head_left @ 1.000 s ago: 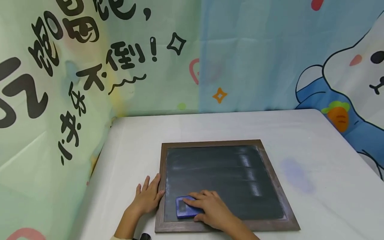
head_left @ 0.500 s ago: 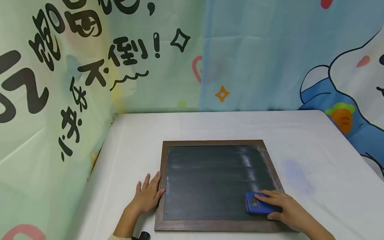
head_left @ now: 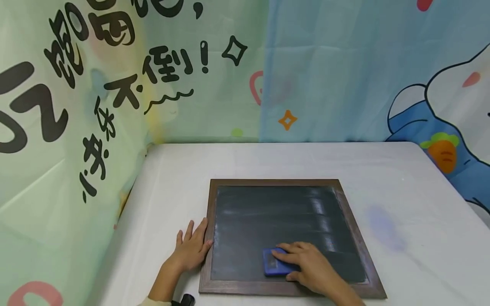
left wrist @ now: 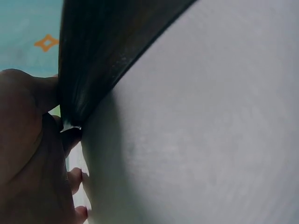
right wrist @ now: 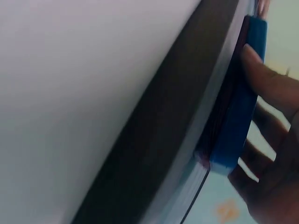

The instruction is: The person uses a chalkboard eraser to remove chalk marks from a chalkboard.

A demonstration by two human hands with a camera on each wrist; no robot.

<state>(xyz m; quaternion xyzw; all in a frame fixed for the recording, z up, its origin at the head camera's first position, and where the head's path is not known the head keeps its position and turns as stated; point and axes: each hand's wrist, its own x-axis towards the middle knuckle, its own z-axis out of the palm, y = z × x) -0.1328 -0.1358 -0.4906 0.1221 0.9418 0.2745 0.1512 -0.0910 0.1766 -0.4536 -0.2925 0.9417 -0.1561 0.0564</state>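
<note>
A small blackboard (head_left: 268, 225) in a brown wooden frame lies flat on the white table. In the head view my right hand (head_left: 311, 265) grips a blue board eraser (head_left: 272, 264) low on the board, near the middle of its front side. The right wrist view shows the thumb against one side of the eraser (right wrist: 238, 121), with its dark felt face toward the board. My left hand (head_left: 190, 250) rests with spread, straight fingers against the left side of the frame (head_left: 206, 255). Part of that edge also shows in the left wrist view beside my hand (left wrist: 23, 140).
The white table (head_left: 180, 174) surrounds the board and carries a faint bluish smudge (head_left: 384, 227) on the right. Printed curtains (head_left: 325, 76) hang behind and to the left. A small black object (head_left: 187, 299) sits by my left wrist.
The eraser in my right hand went from the board's lower left to its lower right, then came back left to near the middle. My left hand stayed at the frame. The view shifted slightly.
</note>
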